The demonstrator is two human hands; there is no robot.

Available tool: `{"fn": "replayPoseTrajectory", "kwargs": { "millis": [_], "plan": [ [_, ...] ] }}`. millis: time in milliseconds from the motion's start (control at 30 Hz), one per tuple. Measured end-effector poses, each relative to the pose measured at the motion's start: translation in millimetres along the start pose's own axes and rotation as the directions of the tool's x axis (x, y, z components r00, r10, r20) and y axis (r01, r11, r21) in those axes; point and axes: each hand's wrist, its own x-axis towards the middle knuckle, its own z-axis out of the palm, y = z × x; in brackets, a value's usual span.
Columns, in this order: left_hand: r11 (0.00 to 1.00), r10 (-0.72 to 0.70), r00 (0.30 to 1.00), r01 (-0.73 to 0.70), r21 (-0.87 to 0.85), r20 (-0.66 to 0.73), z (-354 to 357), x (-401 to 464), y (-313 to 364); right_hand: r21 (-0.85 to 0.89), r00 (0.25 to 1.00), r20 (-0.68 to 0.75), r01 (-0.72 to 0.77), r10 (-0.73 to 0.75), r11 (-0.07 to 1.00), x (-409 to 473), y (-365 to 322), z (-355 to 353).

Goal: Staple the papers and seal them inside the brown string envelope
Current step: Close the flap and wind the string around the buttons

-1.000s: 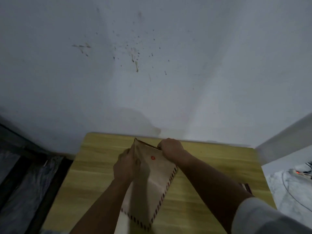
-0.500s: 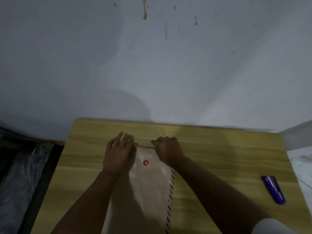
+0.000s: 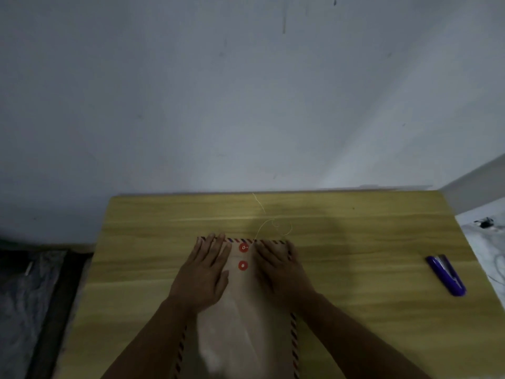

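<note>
Both palms flat, gripping nothing, pin the flap.
Your left hand [image 3: 203,272] and right hand [image 3: 278,272] flank the red buttons [image 3: 243,256] of the brown string envelope [image 3: 240,318], creasing it; the string [image 3: 269,225] trails beyond your fingertips.

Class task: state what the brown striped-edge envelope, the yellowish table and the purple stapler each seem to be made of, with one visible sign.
Brown striped-edge envelope: matte kraft paper, apparently; it lies flat, creased.
Yellowish table: wood or wood-look laminate; grain streaks, slight sheen.
Purple stapler: likely glossy plastic, with a pale metal-looking strip.
</note>
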Motion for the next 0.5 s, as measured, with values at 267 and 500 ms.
{"fn": "replayPoseTrajectory", "kwargs": {
  "millis": [267, 500],
  "plan": [
    [0.992, -0.121, 0.991, 0.120, -0.023, -0.063, 11.5, 19.5, -1.9, -0.015, 0.987, 0.162, -0.003, 0.005, 1.000, 85.7, 20.1, -53.3],
    [0.987, -0.157, 0.985, 0.154, -0.046, -0.068, 11.5, 29.6, -5.7, -0.161, 0.939, 0.337, 0.128, -0.067, 0.979, 127.3, 35.1, -74.8]
  ]
}}
